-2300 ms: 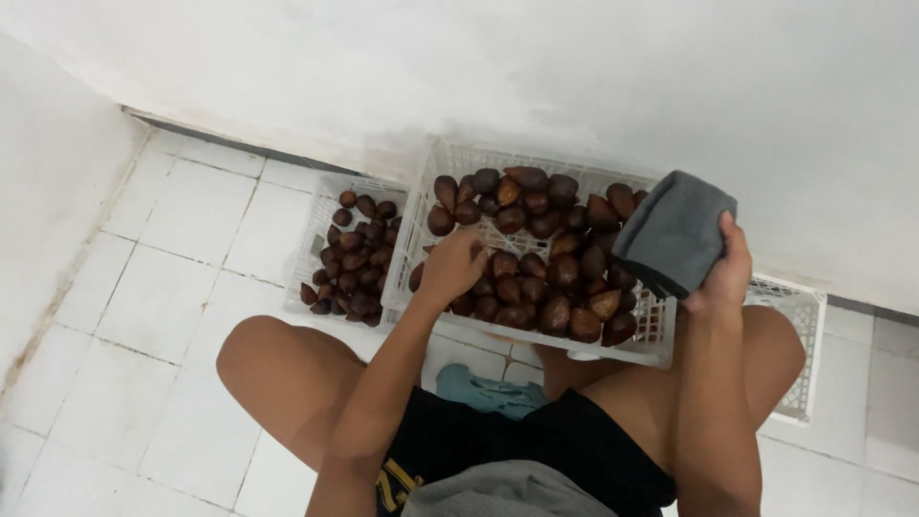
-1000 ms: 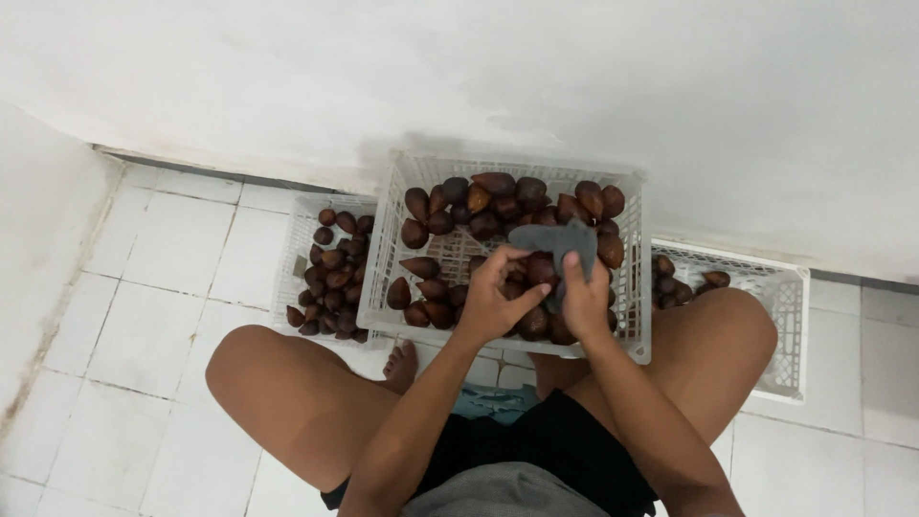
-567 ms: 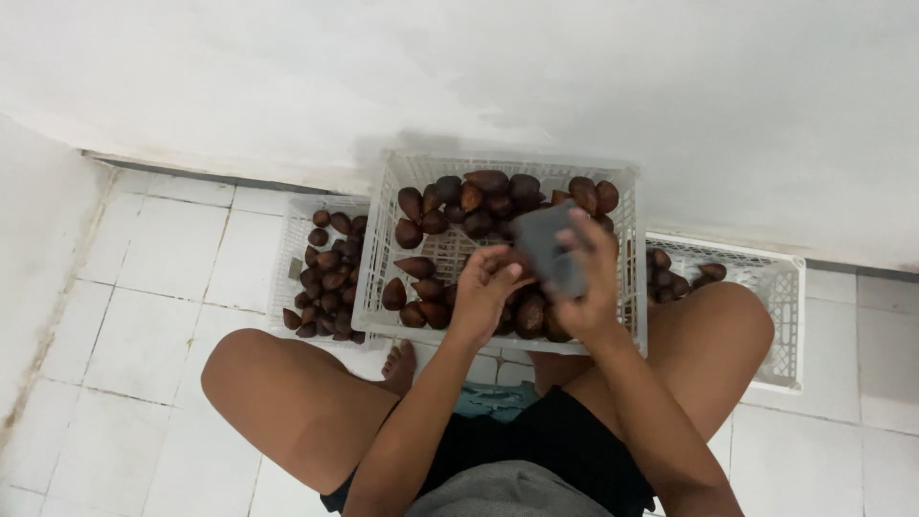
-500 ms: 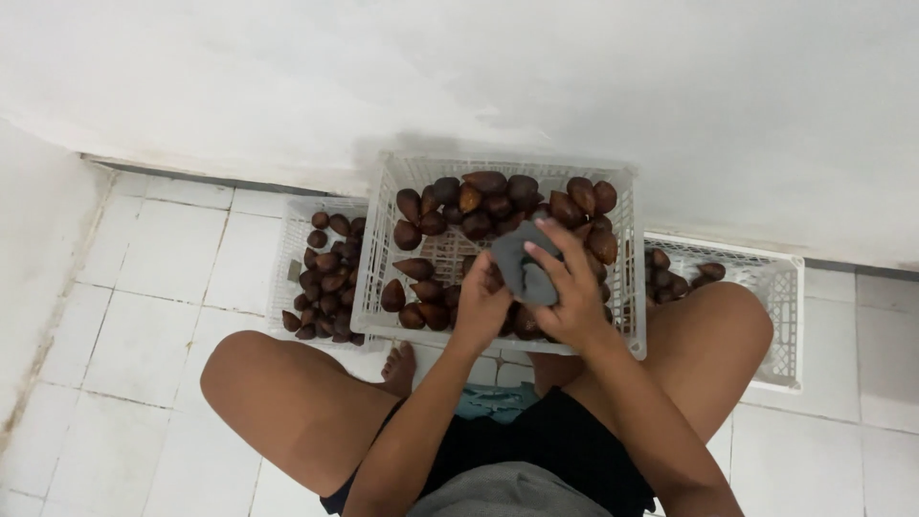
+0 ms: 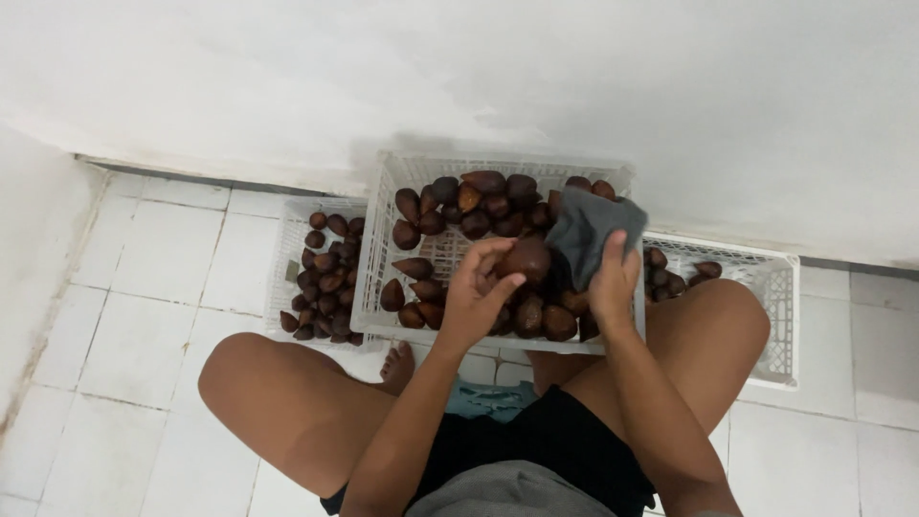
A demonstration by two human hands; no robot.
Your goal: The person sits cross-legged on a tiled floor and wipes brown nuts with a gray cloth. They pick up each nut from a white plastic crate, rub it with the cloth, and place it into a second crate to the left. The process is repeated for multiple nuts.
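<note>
I sit cross-legged on a white tiled floor facing a wall. A white plastic crate (image 5: 375, 251) in front of me holds several dark brown scaly fruits. My left hand (image 5: 476, 299) grips one brown fruit (image 5: 525, 258) above the crate. My right hand (image 5: 613, 282) holds a grey cloth (image 5: 586, 230) pressed against the right side of that fruit. Both hands hover over the near half of the crate.
A lower white crate (image 5: 291, 251) with several brown fruits lies to the left. Another white crate (image 5: 772, 304) lies to the right, with a few fruits at its far left end. My bare knees flank the middle crate. The white wall (image 5: 459, 77) stands right behind the crates.
My right hand brought the grey cloth down from the right to the middle crate. My left hand picked a fruit out of the pile, and cloth and fruit now meet.
</note>
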